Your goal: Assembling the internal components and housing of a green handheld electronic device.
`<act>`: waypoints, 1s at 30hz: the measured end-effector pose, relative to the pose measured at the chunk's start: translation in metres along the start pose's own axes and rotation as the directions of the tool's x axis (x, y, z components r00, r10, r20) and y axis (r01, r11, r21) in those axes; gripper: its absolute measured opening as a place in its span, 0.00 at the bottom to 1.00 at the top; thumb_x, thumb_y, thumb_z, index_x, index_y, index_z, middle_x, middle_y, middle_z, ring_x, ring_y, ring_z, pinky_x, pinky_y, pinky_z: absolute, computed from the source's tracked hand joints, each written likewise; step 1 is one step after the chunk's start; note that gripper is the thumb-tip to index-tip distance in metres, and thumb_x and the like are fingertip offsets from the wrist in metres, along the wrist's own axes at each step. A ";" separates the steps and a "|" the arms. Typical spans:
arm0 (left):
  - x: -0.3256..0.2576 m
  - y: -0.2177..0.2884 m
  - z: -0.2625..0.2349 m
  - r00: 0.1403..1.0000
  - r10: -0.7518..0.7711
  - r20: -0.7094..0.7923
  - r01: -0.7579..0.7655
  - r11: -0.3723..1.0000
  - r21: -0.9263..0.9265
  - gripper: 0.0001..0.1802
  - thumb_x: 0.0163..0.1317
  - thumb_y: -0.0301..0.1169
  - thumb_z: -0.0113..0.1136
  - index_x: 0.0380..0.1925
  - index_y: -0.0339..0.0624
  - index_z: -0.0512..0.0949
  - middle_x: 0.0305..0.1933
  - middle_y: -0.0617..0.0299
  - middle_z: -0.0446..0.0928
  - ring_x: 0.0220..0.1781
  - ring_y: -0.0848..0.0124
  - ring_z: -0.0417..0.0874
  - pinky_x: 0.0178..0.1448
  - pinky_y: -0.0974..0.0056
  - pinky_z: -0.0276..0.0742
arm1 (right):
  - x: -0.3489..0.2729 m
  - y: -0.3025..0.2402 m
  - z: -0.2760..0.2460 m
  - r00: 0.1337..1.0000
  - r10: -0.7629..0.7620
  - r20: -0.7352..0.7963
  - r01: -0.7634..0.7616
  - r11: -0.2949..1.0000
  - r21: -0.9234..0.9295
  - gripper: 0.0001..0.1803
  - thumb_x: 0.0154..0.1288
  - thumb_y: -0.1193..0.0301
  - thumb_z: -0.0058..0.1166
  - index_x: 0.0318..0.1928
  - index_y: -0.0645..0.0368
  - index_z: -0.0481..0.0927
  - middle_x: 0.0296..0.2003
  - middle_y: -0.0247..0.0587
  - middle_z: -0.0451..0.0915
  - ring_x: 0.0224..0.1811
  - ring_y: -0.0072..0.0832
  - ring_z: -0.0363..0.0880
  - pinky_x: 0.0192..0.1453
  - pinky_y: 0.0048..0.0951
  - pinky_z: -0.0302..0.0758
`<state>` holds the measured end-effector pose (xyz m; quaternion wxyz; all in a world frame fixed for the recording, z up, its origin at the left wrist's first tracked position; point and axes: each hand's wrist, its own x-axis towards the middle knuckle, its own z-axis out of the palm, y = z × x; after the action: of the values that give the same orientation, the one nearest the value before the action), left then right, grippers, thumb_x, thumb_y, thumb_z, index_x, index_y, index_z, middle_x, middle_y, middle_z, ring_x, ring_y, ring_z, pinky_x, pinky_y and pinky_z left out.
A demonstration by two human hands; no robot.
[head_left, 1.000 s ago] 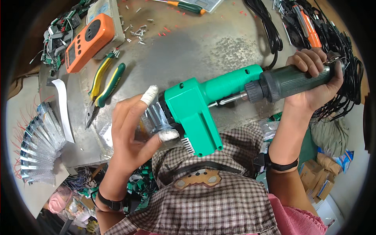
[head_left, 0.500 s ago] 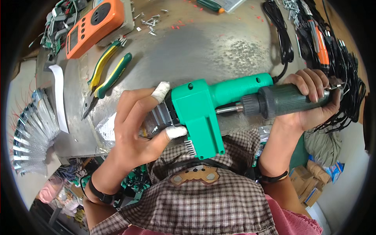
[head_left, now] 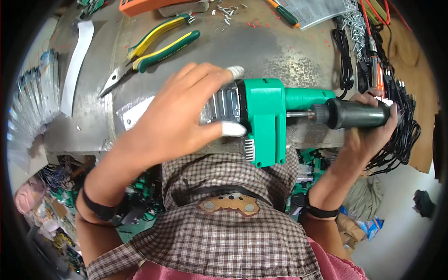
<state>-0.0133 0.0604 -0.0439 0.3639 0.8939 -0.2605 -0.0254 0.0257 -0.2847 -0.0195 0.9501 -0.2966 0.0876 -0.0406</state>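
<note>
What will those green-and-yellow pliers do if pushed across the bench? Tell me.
The pliers lie flat on the metal bench, so they would probably slide, not roll. They lie spread open, so a push on one handle may swing them. They look rigid, likely fairly heavy for their size.

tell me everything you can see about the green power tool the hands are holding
The green power tool is held level above the metal bench, its length running left to right. It has a boxy green plastic body, a green barrel, a short metal shaft and a dark ribbed handle, with a shiny metal front end. The left hand covers that metal end, its fingertips taped white. The right hand grips the dark handle.
</note>
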 end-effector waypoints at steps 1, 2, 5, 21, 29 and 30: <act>0.002 0.006 -0.007 1.000 0.018 -0.015 -0.018 0.999 -0.027 0.44 0.45 0.41 0.78 0.62 0.34 0.72 0.55 0.48 0.75 0.56 0.50 0.75 0.61 0.53 0.70 | -0.001 -0.025 0.006 0.999 0.019 -0.045 -0.023 0.994 -0.110 0.20 0.71 0.59 0.53 0.51 0.64 0.70 0.41 0.42 0.75 0.41 0.29 0.76 0.53 0.37 0.74; -0.006 0.013 -0.021 1.000 -0.008 0.013 0.007 0.996 0.085 0.46 0.44 0.41 0.78 0.63 0.35 0.70 0.55 0.48 0.74 0.57 0.49 0.74 0.62 0.53 0.70 | -0.003 -0.039 0.014 0.995 0.094 0.044 -0.071 0.926 -0.372 0.20 0.73 0.62 0.52 0.55 0.65 0.69 0.47 0.48 0.75 0.50 0.34 0.76 0.61 0.45 0.71; -0.027 0.008 -0.033 1.000 0.002 0.031 -0.012 0.946 0.323 0.47 0.40 0.39 0.77 0.63 0.39 0.70 0.54 0.50 0.73 0.56 0.49 0.74 0.60 0.52 0.72 | -0.018 -0.069 0.023 0.982 -0.164 -0.092 -0.023 0.381 -0.924 0.20 0.70 0.68 0.58 0.56 0.62 0.69 0.47 0.47 0.79 0.51 0.35 0.82 0.57 0.41 0.77; 0.011 0.070 -0.078 0.940 0.314 -0.135 -0.198 0.821 0.536 0.18 0.52 0.29 0.61 0.46 0.45 0.79 0.32 0.61 0.66 0.37 0.62 0.74 0.38 0.59 0.68 | 0.011 0.032 0.041 0.681 0.385 0.623 0.730 -0.425 -0.535 0.25 0.43 0.72 0.70 0.47 0.48 0.84 0.41 0.33 0.80 0.49 0.40 0.78 0.56 0.40 0.72; 0.007 0.044 -0.044 0.982 0.174 0.074 -0.185 0.963 0.196 0.18 0.45 0.27 0.74 0.38 0.43 0.81 0.38 0.58 0.77 0.40 0.57 0.78 0.41 0.55 0.71 | 0.055 0.002 0.039 0.883 0.211 0.420 0.378 0.209 -0.902 0.39 0.61 0.59 0.69 0.68 0.60 0.69 0.62 0.48 0.71 0.60 0.36 0.72 0.70 0.44 0.68; 0.033 0.048 -0.047 0.973 0.229 -0.015 -0.224 0.960 0.166 0.18 0.46 0.28 0.74 0.39 0.42 0.82 0.38 0.58 0.79 0.41 0.58 0.79 0.42 0.56 0.72 | 0.097 -0.009 0.039 0.931 0.236 0.279 0.220 0.250 -0.943 0.41 0.62 0.56 0.67 0.69 0.64 0.67 0.63 0.49 0.70 0.61 0.35 0.72 0.65 0.41 0.72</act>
<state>0.0050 0.0452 0.0269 0.2946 0.8853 -0.3560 0.0531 0.1278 -0.2835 0.0033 0.5648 -0.8169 -0.0829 0.0826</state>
